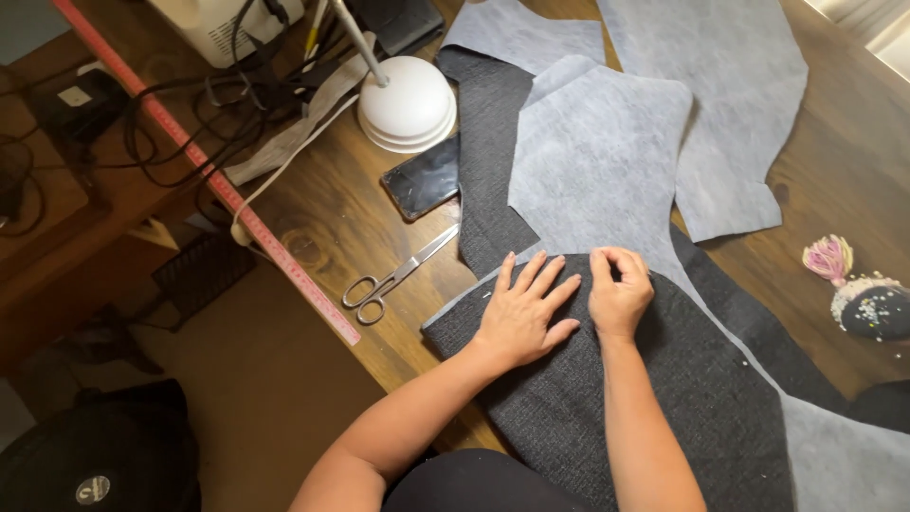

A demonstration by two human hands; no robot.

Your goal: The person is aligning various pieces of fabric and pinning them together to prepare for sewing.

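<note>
A dark grey woven fabric piece (682, 389) lies on the wooden table (332, 218), with light grey interfacing pieces (597, 161) spread over and behind it. My left hand (526, 313) rests flat, fingers spread, on the upper edge of the dark fabric. Right beside it, my right hand (621, 294) has its fingers curled and pinched at the same fabric edge; what sits between the fingertips is too small to tell.
Steel scissors (393, 278) lie left of the fabric, with a dark phone (424, 178) and a white lamp base (408, 106) behind them. A red measuring tape (218, 185) runs along the table edge. A pincushion (867, 305) sits far right. Cables tangle at the back left.
</note>
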